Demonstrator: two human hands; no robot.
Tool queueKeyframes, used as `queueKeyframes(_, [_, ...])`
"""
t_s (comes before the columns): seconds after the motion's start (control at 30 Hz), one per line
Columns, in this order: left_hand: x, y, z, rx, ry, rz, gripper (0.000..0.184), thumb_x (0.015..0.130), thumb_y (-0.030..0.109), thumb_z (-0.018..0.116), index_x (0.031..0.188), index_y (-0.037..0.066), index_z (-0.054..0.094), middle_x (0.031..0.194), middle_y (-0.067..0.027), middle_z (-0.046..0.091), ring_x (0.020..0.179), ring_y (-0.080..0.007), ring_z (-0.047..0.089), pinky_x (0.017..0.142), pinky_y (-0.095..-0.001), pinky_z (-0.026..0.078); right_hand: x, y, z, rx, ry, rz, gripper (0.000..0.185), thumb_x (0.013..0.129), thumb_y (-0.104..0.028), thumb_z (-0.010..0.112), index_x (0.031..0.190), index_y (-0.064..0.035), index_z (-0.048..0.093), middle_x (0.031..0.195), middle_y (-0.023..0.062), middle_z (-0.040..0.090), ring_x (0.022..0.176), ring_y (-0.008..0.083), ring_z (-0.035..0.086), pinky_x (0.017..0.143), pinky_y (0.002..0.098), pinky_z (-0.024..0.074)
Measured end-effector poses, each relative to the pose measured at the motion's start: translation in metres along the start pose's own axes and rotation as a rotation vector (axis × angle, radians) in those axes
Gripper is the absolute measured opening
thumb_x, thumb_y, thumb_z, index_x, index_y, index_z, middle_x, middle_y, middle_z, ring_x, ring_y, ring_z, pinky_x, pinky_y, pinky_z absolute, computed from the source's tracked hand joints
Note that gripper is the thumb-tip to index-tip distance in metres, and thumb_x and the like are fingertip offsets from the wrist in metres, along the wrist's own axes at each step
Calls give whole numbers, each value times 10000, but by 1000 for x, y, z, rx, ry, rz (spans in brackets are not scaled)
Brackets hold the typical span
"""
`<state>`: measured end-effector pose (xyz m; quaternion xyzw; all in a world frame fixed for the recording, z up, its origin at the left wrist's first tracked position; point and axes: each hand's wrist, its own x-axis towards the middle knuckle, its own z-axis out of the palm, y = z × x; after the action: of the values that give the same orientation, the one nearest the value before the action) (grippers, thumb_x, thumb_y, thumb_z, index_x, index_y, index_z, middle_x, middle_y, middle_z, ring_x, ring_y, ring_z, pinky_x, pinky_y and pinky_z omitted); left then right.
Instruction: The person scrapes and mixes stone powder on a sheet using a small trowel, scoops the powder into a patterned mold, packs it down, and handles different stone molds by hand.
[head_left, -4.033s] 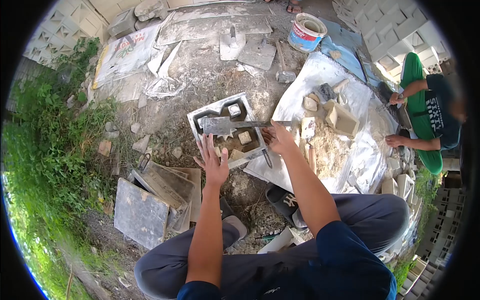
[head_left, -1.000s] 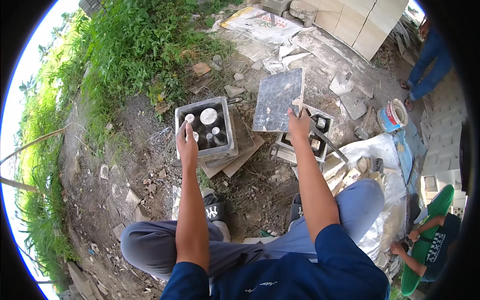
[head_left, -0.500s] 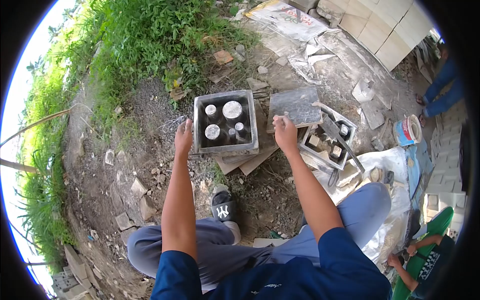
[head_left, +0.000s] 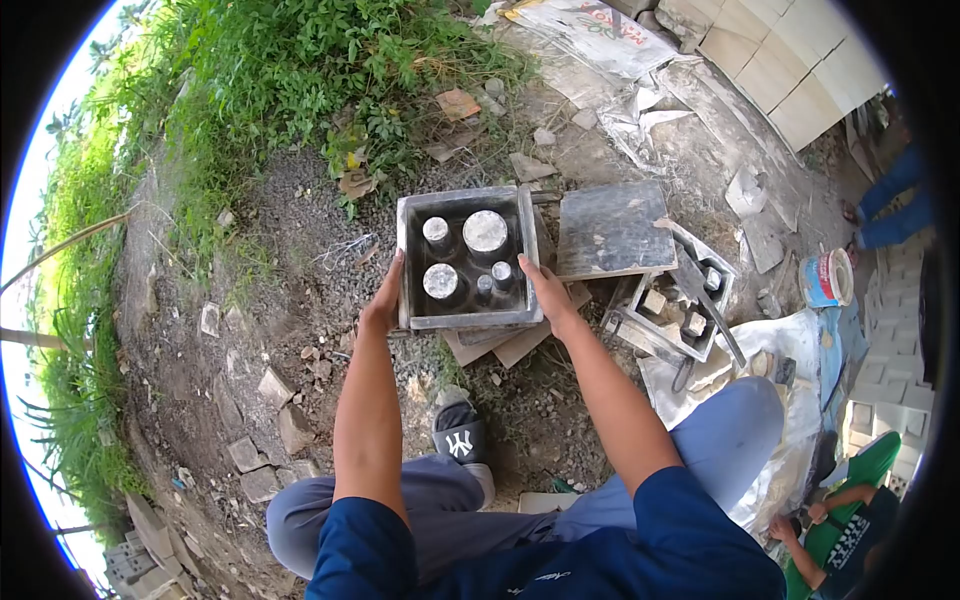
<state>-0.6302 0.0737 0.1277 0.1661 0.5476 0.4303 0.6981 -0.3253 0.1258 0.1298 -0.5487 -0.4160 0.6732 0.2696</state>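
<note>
A square grey mould box (head_left: 470,321) with several round posts standing inside rests on a stack of boards (head_left: 520,343). My left hand (head_left: 383,294) grips its left wall, and my right hand (head_left: 546,291) grips its right wall. To the right, a flat dark board (head_left: 615,228) lies partly over the edge of a second mould (head_left: 725,290), which has small pale blocks in it. A long metal trowel (head_left: 712,305) lies across that second mould.
Beyond the moulds are a paint bucket (head_left: 826,278) and a white sheet (head_left: 800,335). A co-worker (head_left: 850,530) sits at the lower right, and another person's legs (head_left: 893,200) show at the upper right. Green plants (head_left: 290,80) grow at the upper left.
The dark board has left my right hand and lies by the second mould. Both hands, apart from the post box half a second ago, have closed on its sides.
</note>
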Motion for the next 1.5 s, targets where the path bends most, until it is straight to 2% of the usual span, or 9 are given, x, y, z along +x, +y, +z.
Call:
queueKeyframes(0.13, [-6, 1, 15, -12, -7, 100, 824, 1000, 675, 437, 1589, 108, 338, 1538, -129, 488, 1280, -287, 590, 1072, -432, 498, -3, 1, 1, 7, 16, -11, 882, 922, -662, 616, 1451, 37, 522, 1451, 189, 559, 1339, 286, 526, 1112, 364, 382])
queueKeyframes(0.2, [-2, -4, 9, -15, -4, 101, 811, 1008, 666, 428, 1585, 102, 343, 1539, -128, 485, 1283, -285, 586, 1073, -435, 498, -6, -4, 2, 19, -21, 36, 923, 937, -688, 571, 1534, 1, 428, 1587, 167, 426, 1481, 271, 368, 1204, 377, 252])
queueKeyframes(0.23, [0, -9, 5, -26, -4, 91, 799, 1016, 656, 420, 1581, 96, 347, 1539, -126, 483, 1286, -284, 582, 1074, -438, 497, -7, -4, 3, 25, -23, 29, 923, 937, -688, 571, 1534, 1, 428, 1587, 167, 426, 1481, 271, 368, 1204, 377, 252])
queueKeyframes(0.3, [-10, -13, 12, -11, -1, 86, 800, 1018, 656, 416, 1583, 95, 341, 1550, -116, 468, 1305, -280, 564, 1078, -439, 494, -3, 9, 3, 32, 106, -18, 896, 913, -695, 600, 1420, 42, 559, 1434, 213, 571, 1337, 291, 529, 1108, 360, 383])
queueKeyframes(0.73, [-31, -45, 7, -41, 56, 97, 846, 998, 689, 413, 1607, 112, 302, 1596, -88, 416, 1386, -273, 488, 1129, -426, 431, -30, 23, -9, 5, 54, 123, 1097, 844, -818, 567, 1456, 89, 494, 1507, 229, 493, 1371, 313, 489, 1143, 398, 345])
queueKeyframes(1.1, [-31, -33, 21, -88, 110, 217, 738, 1021, 617, 442, 1555, 109, 405, 1505, -93, 525, 1293, -271, 570, 1080, -410, 475, -34, 11, -8, -5, -123, 134, 1124, 847, -829, 534, 1610, -44, 279, 1672, 170, 268, 1541, 320, 243, 1238, 482, 155])
queueKeyframes(1.3, [-33, -32, 15, -94, 68, 123, 786, 991, 669, 459, 1533, 100, 439, 1489, -112, 542, 1268, -273, 585, 1050, -434, 499, -35, 11, -6, 5, -105, 141, 1068, 847, -838, 519, 1634, -163, 264, 1693, 144, 220, 1560, 294, 187, 1237, 520, 124])
queueKeyframes(1.43, [-33, -30, 10, -66, 90, 75, 832, 967, 705, 471, 1534, 97, 438, 1479, -122, 553, 1251, -284, 601, 1049, -443, 502, -48, -7, -5, -16, -83, 164, 1103, 820, -864, 520, 1635, -166, 263, 1686, 176, 221, 1558, 317, 187, 1234, 522, 142])
queueKeyframes(1.5, [-41, -23, 14, -75, 54, 50, 857, 952, 723, 479, 1533, 94, 440, 1465, -132, 567, 1222, -301, 624, 1036, -448, 513, -51, -17, -5, -35, -140, 253, 1211, 759, -933, 472, 1658, -197, 129, 1718, 145, 106, 1579, 341, 54, 1214, 623, 22])
